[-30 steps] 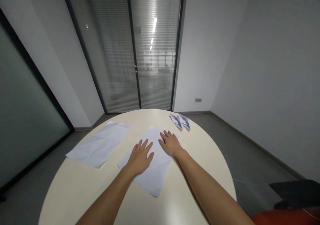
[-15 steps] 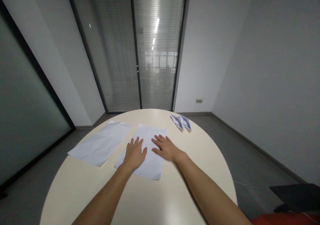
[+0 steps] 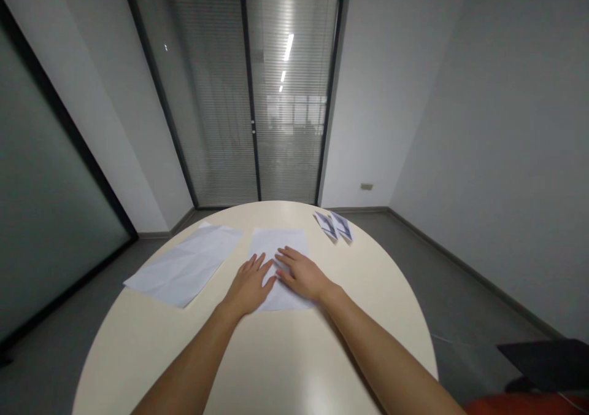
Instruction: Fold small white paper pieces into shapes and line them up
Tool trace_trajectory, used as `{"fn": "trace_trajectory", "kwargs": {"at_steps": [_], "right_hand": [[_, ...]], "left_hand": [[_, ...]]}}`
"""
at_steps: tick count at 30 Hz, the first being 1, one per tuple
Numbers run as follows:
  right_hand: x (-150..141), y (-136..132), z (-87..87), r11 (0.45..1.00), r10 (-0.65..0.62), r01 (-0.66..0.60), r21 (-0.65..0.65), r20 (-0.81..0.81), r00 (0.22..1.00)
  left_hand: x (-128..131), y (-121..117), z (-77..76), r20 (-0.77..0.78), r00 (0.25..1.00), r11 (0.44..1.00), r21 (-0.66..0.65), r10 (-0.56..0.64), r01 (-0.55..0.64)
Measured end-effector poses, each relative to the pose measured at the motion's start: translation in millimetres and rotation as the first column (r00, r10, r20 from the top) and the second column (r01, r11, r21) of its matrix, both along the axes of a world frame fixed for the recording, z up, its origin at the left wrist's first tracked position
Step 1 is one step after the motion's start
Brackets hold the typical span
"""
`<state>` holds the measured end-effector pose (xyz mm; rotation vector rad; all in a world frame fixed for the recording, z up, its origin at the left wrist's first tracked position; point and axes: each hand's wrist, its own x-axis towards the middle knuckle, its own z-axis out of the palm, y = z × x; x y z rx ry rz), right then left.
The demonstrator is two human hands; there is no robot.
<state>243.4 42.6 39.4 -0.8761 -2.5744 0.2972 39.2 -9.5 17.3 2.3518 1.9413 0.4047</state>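
A sheet of white paper (image 3: pixel 279 238) lies on the round table, its sides roughly square to me. My left hand (image 3: pixel 249 285) rests on the sheet's left part, fingers spread and pointing away. Over its right part is my right hand (image 3: pixel 301 274), palm down with fingers stretched out toward the left. The fingertips of the two hands are close together near the middle of the sheet. Both hands hide much of the paper. To the left lies a second, creased white sheet (image 3: pixel 184 266), apart from my hands.
Two folded paper pieces (image 3: pixel 334 226) with dark print lie side by side at the table's (image 3: pixel 267 366) far right edge. A dark flat object (image 3: pixel 545 361) and something red (image 3: pixel 519 404) are at the lower right, beyond the table. Glass doors with blinds stand behind.
The middle sheet has turned from slanted to nearly straight and moved slightly away from me. My right hand has shifted left, bringing the two hands closer together.
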Motion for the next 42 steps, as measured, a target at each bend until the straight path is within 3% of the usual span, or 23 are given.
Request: {"fn": "trace_trajectory", "kwargs": {"at_steps": [2, 3, 9, 14, 18, 22, 27, 36, 42], "right_hand": [[-6, -6, -2.7, 0.995, 0.079, -0.076, -0.064, 0.05, 0.996], [-8, -7, -4.7, 0.993, 0.065, -0.056, -0.1, 0.084, 0.994], [-1, 5, -12.7, 0.974, -0.147, 0.177, -0.143, 0.197, 0.969], [7, 5, -1.0, 0.947, -0.291, 0.314, -0.074, 0.227, 0.93], [5, -2, 6.3, 0.975, -0.22, 0.213, 0.057, 0.157, 0.963], [1, -2, -0.9, 0.997, -0.044, 0.054, -0.062, 0.144, 0.989], [2, 7, -9.8, 0.98, -0.061, 0.09, -0.176, 0.165, 0.984], [13, 13, -6.7, 0.971, -0.085, 0.112, -0.211, 0.131, 0.988], [13, 16, -10.3, 0.969, -0.083, 0.106, -0.221, 0.109, 0.991]], "left_hand": [[2, 1, 1.6, -0.005, 1.0, 1.0, 0.019, 0.01, -0.01], [2, 1, 2.3, -0.011, 1.0, 1.0, 0.027, 0.014, -0.014], [-1, 0, 5.0, -0.044, 0.998, 0.999, 0.021, 0.041, -0.04], [-3, -3, 9.6, -0.039, 0.994, 0.995, -0.007, 0.101, -0.101], [-2, -4, 8.9, -0.042, 0.989, 0.99, 0.002, 0.139, -0.14], [-2, -1, 5.9, -0.023, 0.991, 0.991, 0.02, 0.133, -0.132], [-6, 0, 7.8, 0.03, 0.999, 0.999, 0.008, 0.031, -0.031], [-9, -12, 20.3, 0.072, 0.966, 0.956, -0.139, -0.249, 0.257], [-10, -8, 15.9, 0.089, 0.956, 0.95, -0.12, -0.28, 0.289]]}}
